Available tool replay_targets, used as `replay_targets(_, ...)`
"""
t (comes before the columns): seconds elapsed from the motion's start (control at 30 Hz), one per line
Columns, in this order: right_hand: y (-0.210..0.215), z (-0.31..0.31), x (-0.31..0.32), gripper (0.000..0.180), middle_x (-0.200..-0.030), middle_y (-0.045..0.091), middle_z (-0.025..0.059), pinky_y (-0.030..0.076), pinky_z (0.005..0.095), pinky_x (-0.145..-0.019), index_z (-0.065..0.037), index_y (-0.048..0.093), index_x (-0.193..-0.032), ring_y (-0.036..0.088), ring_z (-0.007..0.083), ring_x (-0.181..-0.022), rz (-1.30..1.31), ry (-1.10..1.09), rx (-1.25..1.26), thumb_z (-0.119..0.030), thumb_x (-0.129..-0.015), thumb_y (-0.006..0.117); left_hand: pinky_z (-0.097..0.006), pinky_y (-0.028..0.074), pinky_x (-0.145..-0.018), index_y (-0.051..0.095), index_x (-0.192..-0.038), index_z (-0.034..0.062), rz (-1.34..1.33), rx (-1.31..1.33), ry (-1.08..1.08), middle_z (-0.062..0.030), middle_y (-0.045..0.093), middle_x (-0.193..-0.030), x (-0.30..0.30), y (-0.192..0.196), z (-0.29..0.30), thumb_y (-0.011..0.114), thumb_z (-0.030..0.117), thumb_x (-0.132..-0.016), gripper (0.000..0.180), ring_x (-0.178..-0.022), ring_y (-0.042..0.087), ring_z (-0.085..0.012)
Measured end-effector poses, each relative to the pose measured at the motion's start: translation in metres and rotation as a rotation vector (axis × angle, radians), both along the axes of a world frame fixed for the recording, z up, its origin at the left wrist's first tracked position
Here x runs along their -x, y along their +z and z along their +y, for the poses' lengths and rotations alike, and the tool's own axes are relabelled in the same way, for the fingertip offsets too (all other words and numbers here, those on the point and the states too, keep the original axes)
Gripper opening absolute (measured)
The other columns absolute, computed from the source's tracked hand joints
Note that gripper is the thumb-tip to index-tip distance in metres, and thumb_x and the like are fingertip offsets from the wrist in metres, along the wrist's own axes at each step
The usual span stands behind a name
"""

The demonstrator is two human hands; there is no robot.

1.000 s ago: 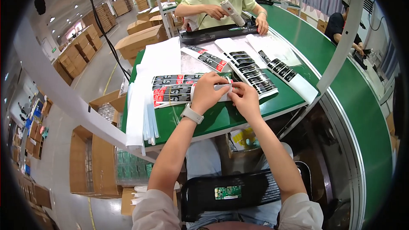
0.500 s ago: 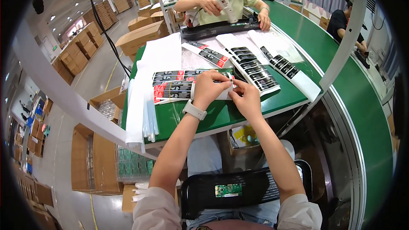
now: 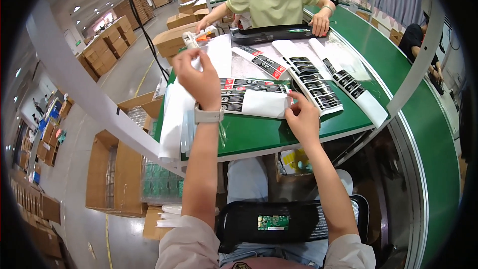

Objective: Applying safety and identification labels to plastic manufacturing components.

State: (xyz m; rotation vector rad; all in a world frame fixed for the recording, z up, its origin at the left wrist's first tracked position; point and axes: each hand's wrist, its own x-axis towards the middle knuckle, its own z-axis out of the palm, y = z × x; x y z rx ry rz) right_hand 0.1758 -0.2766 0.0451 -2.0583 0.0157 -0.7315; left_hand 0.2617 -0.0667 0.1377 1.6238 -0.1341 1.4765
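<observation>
While the left hand (image 3: 199,77) is raised over the far-left part of the green table (image 3: 259,134), its fingers are pinched on the edge of a white sheet (image 3: 216,52) from the pile of white bags (image 3: 174,114) that hangs over the table's left edge; the right hand (image 3: 302,119) rests at the near right, its fingertips closed on the right end of a white packet with a black printed label (image 3: 254,103), which lies flat on the table between the two hands; just beyond it sit more black-printed packets (image 3: 249,84) in a short stack; further right, long white strips carrying black labels (image 3: 318,82) fan out across the table; across the table a person in a light green shirt (image 3: 274,5) holds a black tray (image 3: 271,34) with both hands.
</observation>
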Motion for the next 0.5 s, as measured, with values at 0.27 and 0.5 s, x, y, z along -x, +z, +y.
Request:
replay_targets(0.27,0.024,0.017,0.038,0.014,-0.082,0.055,0.0025,0.040,0.0222,-0.062,-0.001,0.070,-0.087,0.051,0.0085,-0.075,-0.052,0.225,-0.347,-0.015,-0.087,0.068,-0.046,0.041,-0.088,0.072,-0.094,0.0109,-0.328,-0.798,0.112,-0.0048,0.063,-0.099,0.113,-0.024,-0.018,0.072,0.008,-0.073,0.021,-0.096,0.062,-0.0232)
replay_targets(0.5,0.052,0.021,0.086,0.019,-0.080,0.061,-0.0005,0.039,0.0201,-0.058,0.001,0.071,-0.092,0.053,0.0041,-0.069,0.054,0.344,-0.492,-0.018,-0.090,0.066,-0.047,0.037,-0.098,0.074,-0.094,0.0098,-0.354,-0.927,-0.006,0.0001,0.064,-0.103,0.149,-0.058,-0.032,0.064,0.007,-0.075,0.022,-0.099,0.062,-0.0167)
